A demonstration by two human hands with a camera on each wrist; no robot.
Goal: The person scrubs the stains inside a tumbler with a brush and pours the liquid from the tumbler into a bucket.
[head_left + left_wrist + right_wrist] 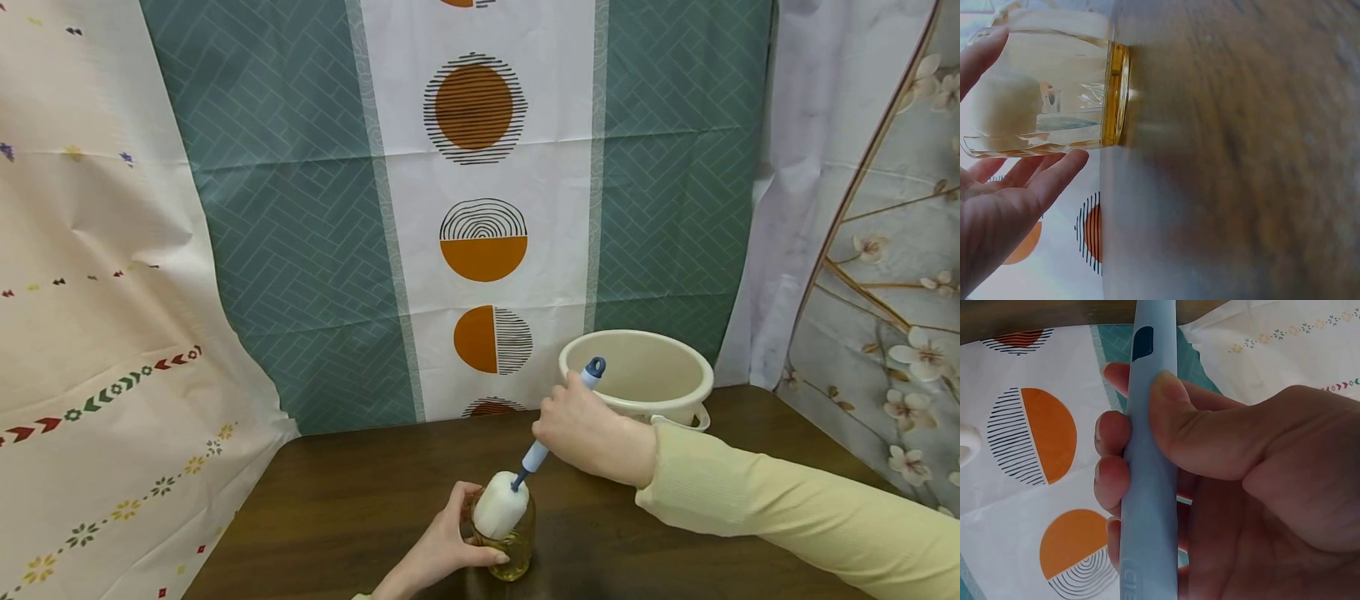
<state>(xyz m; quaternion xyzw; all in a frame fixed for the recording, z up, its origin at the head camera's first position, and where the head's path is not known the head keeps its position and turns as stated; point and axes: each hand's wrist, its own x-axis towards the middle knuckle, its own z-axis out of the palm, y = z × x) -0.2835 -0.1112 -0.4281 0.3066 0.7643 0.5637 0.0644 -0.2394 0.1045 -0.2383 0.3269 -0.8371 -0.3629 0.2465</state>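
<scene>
A clear amber glass [516,557] stands upright near the table's front edge. My left hand [438,546] grips it from the left, thumb in front and fingers behind. In the left wrist view the fingers [1063,172] curve along the side of the glass [1075,69]. My right hand [588,429] holds a sponge bottle brush by its light-blue handle [536,457], tilted up to the right. In the right wrist view the thumb [1172,406] lies along the handle [1150,444]. The brush's white sponge head [501,505] sits partly inside the glass's mouth, its top sticking out.
A cream bucket [705,383] with a carrying handle [696,423] stands at the back right of the dark wooden table [352,492], behind my right hand. Patterned cloths [292,250] hang behind the table and on both sides.
</scene>
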